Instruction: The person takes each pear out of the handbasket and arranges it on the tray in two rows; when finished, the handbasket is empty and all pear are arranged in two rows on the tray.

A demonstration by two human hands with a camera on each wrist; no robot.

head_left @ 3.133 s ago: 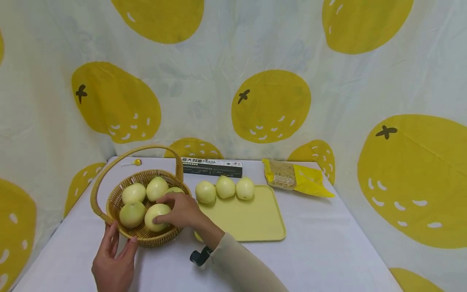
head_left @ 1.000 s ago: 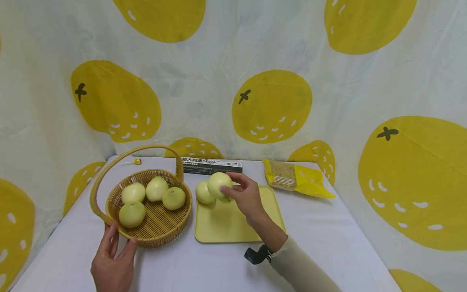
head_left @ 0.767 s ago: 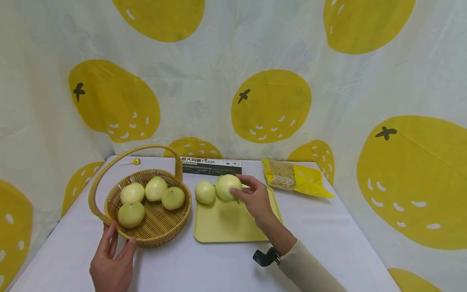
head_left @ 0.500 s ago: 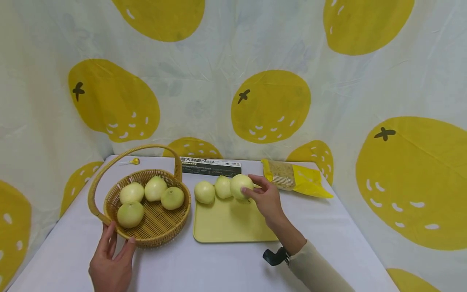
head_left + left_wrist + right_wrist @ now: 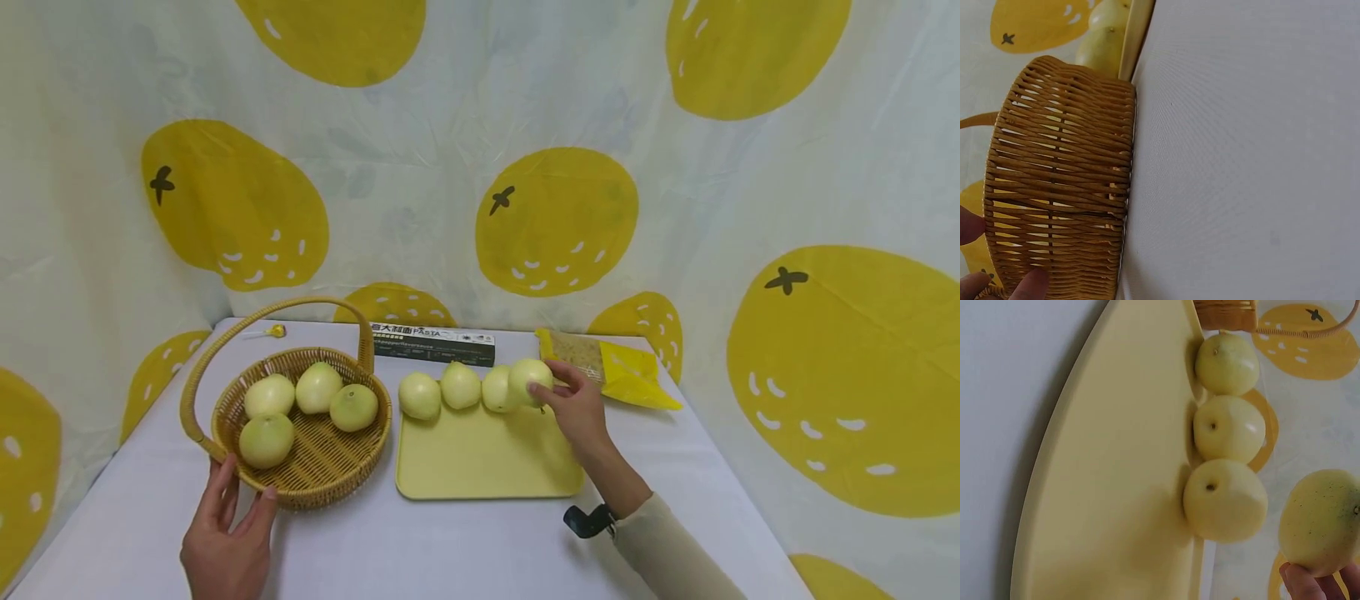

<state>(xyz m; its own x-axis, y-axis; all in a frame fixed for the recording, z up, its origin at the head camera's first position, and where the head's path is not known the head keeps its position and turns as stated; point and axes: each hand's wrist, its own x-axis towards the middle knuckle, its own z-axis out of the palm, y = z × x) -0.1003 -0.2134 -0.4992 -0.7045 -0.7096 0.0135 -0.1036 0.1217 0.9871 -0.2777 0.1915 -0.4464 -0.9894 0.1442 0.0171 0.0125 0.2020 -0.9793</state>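
Observation:
My right hand (image 5: 583,410) pinches a pale yellow pear (image 5: 529,382) between thumb and fingers, over the back right of the yellow tray (image 5: 483,467). In the right wrist view the held pear (image 5: 1322,522) is apart from a row of three others. Those line the tray's back edge: a left pear (image 5: 419,396), a middle pear (image 5: 460,386) and a right pear (image 5: 495,389), partly covered by the held one. My left hand (image 5: 227,546) rests its fingertips against the near left outer wall of a wicker basket (image 5: 341,482), by the handle's foot. Several pears lie inside.
Behind the tray lies a dark pasta box (image 5: 432,344). A yellow food packet (image 5: 637,373) is at the back right, close to my right hand. A lollipop (image 5: 274,331) lies behind the basket, whose tall handle (image 5: 197,392) arches above it. A printed cloth hangs behind the white table.
A pear left the basket in my right hand, which carried it rightward over the row to the tray's back right. My left hand stayed at the basket.

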